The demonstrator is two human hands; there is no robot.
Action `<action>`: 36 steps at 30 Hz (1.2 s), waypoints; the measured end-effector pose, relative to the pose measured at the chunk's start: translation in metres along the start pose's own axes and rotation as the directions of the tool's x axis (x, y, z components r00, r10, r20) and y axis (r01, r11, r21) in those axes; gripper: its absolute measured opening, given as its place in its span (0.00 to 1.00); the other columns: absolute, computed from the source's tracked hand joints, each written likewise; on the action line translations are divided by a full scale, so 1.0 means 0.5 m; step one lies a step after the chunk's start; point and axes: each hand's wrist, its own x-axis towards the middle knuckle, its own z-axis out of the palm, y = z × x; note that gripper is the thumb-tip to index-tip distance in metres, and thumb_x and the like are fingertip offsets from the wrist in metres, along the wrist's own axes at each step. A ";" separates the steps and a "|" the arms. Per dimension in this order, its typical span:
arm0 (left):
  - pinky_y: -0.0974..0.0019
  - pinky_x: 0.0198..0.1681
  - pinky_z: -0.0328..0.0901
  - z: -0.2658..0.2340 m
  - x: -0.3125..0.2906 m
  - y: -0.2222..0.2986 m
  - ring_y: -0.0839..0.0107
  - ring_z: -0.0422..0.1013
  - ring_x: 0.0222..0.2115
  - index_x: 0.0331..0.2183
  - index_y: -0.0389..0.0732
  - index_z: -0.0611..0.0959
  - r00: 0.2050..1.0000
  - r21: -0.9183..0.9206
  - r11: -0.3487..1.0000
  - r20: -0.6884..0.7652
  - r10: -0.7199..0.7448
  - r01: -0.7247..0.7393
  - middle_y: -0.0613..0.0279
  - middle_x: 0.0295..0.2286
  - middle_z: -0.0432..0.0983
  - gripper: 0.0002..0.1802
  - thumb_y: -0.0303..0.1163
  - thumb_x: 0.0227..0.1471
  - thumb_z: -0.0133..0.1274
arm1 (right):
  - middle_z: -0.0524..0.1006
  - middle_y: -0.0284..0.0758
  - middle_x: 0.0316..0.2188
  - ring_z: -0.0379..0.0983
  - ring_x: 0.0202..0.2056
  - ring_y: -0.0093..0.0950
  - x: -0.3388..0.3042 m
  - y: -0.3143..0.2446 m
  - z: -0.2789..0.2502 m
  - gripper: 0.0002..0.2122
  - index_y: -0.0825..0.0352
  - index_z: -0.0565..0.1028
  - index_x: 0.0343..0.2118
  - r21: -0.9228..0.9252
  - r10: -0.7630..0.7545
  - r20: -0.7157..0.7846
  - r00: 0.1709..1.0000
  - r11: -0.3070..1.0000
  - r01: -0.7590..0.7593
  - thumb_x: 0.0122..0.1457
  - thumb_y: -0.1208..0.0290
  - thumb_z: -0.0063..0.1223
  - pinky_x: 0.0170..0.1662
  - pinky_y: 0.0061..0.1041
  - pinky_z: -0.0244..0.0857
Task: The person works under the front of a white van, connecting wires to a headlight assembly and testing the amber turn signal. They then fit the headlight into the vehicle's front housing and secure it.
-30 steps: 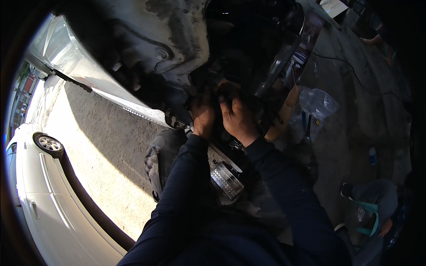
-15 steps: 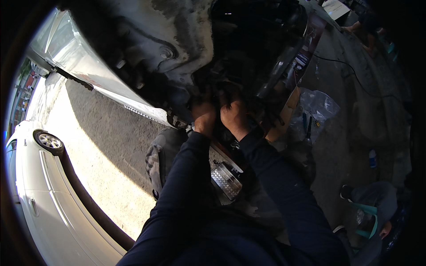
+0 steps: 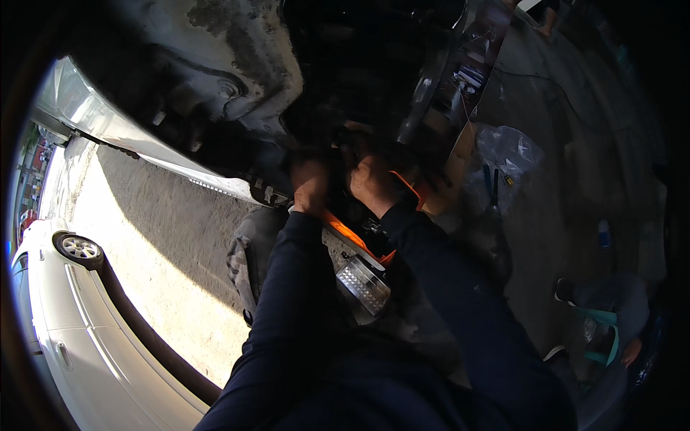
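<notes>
Both my hands reach into the dark underside of a vehicle (image 3: 237,79), close together. My left hand (image 3: 310,188) has its fingers lost in shadow among black parts, so its grip does not show. Beside it, my right hand (image 3: 371,185) is closed, with curled fingers at a dark part I cannot make out. Below the hands is an orange-edged piece (image 3: 348,231) with a dark middle. Closer to me lies a clear rectangular lamp-like unit (image 3: 364,285) with rows of bright dots.
Grey cloth (image 3: 248,248) is bunched left of my forearm. To the right are cardboard (image 3: 460,154), a clear plastic bag (image 3: 509,151) and a dark-handled tool (image 3: 494,188). A person sits on a teal stool (image 3: 611,337) at lower right. A pale car (image 3: 100,330) stands at left.
The view has shifted, so the vehicle and my hands appear further left. The orange edges below my hands now show brightly; they were dull brown before. Both hands remain among the dark parts.
</notes>
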 end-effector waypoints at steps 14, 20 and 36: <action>0.54 0.52 0.63 0.036 -0.002 -0.032 0.54 0.70 0.45 0.44 0.38 0.80 0.983 -0.418 0.908 -0.150 -0.108 0.036 0.49 0.43 0.75 0.15 0.30 0.55 0.47 | 0.73 0.48 0.47 0.70 0.50 0.46 -0.039 -0.018 0.003 0.14 0.70 0.74 0.45 -0.309 -0.008 0.146 0.989 0.950 0.053 0.56 0.73 0.49 0.50 0.39 0.67; 0.56 0.52 0.62 0.048 -0.005 -0.024 0.54 0.71 0.45 0.50 0.36 0.78 0.937 -0.413 0.911 -0.310 -0.161 0.020 0.46 0.41 0.75 0.19 0.32 0.59 0.46 | 0.78 0.46 0.45 0.76 0.46 0.40 0.001 0.015 0.007 0.14 0.68 0.76 0.46 -0.494 -0.065 0.356 0.932 0.834 0.246 0.58 0.70 0.48 0.49 0.35 0.68; 0.59 0.47 0.64 0.028 -0.005 -0.012 0.52 0.71 0.43 0.43 0.34 0.80 0.958 -0.639 0.767 -0.183 -0.222 0.056 0.45 0.40 0.75 0.13 0.29 0.58 0.48 | 0.79 0.40 0.46 0.76 0.49 0.33 0.001 0.048 0.025 0.12 0.68 0.74 0.50 0.276 -0.056 -0.087 0.995 0.958 0.078 0.66 0.72 0.49 0.50 0.27 0.67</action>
